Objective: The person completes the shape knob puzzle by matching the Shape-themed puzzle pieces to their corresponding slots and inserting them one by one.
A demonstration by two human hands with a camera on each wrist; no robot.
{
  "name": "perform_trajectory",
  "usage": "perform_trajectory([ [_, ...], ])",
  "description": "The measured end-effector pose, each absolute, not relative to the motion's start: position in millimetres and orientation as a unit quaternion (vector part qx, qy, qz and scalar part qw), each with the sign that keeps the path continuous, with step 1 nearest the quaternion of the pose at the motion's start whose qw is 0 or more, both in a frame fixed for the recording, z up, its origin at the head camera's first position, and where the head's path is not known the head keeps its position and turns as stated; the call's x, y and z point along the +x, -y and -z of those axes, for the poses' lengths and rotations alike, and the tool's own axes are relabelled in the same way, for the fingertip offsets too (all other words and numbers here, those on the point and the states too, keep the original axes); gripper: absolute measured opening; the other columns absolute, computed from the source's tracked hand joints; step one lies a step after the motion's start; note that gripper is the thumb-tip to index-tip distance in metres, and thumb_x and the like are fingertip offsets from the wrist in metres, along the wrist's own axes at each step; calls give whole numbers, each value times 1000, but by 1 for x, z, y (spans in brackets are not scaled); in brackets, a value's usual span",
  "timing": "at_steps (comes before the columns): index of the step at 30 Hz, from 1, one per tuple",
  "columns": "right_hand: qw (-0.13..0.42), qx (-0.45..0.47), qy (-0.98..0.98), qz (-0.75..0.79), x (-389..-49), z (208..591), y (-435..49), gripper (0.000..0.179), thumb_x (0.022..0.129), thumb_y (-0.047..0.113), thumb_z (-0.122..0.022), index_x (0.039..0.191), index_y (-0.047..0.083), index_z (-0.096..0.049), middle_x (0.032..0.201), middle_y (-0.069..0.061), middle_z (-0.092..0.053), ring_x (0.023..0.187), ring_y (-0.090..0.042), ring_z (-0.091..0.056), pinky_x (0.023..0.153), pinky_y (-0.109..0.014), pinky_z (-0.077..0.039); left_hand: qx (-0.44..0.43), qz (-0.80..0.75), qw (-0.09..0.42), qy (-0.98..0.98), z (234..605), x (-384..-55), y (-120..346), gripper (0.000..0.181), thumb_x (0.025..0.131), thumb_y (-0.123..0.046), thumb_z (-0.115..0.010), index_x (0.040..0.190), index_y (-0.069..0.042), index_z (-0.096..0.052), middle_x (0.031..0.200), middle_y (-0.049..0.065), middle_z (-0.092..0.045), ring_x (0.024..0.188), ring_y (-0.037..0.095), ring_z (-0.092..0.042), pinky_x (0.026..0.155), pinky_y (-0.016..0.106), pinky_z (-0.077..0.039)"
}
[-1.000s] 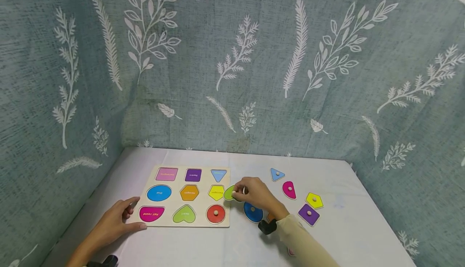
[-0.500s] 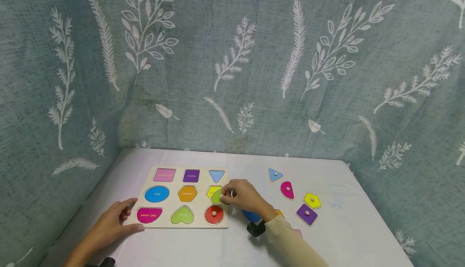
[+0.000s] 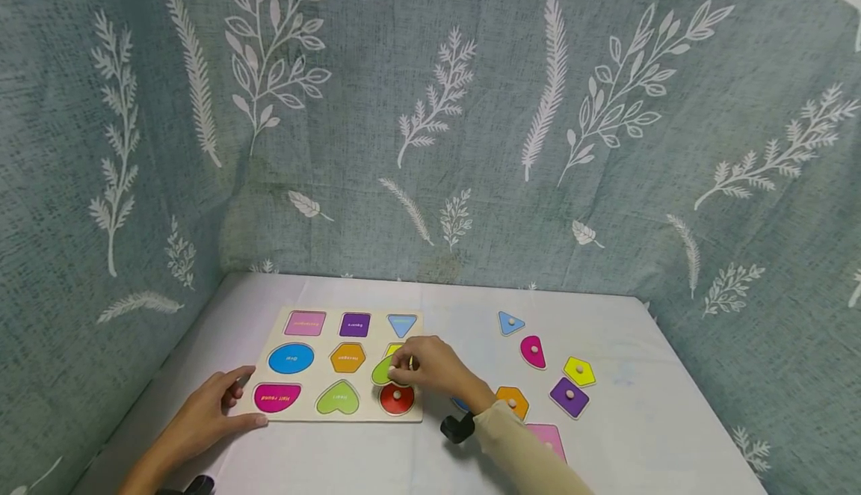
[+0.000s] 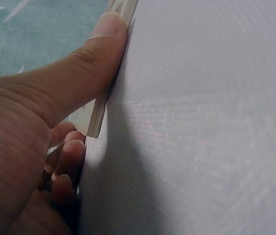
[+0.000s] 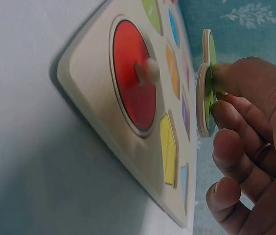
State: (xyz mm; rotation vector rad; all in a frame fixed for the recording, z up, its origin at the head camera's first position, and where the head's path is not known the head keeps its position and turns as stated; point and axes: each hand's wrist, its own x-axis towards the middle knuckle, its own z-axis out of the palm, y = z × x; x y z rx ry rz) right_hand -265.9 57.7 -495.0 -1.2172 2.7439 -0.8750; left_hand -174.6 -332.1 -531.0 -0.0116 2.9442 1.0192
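My right hand [image 3: 430, 364] pinches a green heart puzzle piece [image 3: 382, 370] by its knob. The piece hovers over the wooden shape board [image 3: 368, 414], covering part of the yellow pentagon slot. In the right wrist view the heart piece [image 5: 206, 88] is seen edge-on, clear of the board. A red round piece [image 3: 397, 399] sits in its slot at the near right corner. The green heart slot [image 3: 338, 398] lies to its left. My left hand [image 3: 211, 413] grips the board's near left corner, the thumb [image 4: 86, 63] along the front edge and the other fingers at the left side.
Loose knobbed pieces lie right of the board: a blue triangle [image 3: 510, 323], magenta half round [image 3: 534, 352], yellow pentagon [image 3: 579, 371], purple square [image 3: 569, 398], orange hexagon [image 3: 513, 402] and pink rectangle [image 3: 548, 439]. A blue piece [image 3: 460, 404] is mostly hidden by my right wrist. Patterned cloth [image 3: 430, 143] hangs behind.
My right hand has carried the green heart piece leftward from the board's right edge to over the board. My left hand stays at the corner.
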Motion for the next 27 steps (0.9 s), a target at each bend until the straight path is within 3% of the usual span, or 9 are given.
perform_trajectory([
  [18,30,-395,-872,286,-258,497,-29,7,95,28,-76,89,23,-77,74,16,-54,61,5,-51,57,-15,-43,9,-323,4,-946,530,-175,331,97,70,-45,-94,140,6,-51,93,6,-45,89,23,-46,67,29,-40],
  [27,24,-414,-869,271,-256,495,-15,10,95,31,-75,88,23,-76,74,17,-53,70,4,-49,62,-14,-43,10,-320,-1,-947,532,-175,332,96,69,-46,-94,140,4,-53,93,5,-45,88,21,-45,66,27,-39],
])
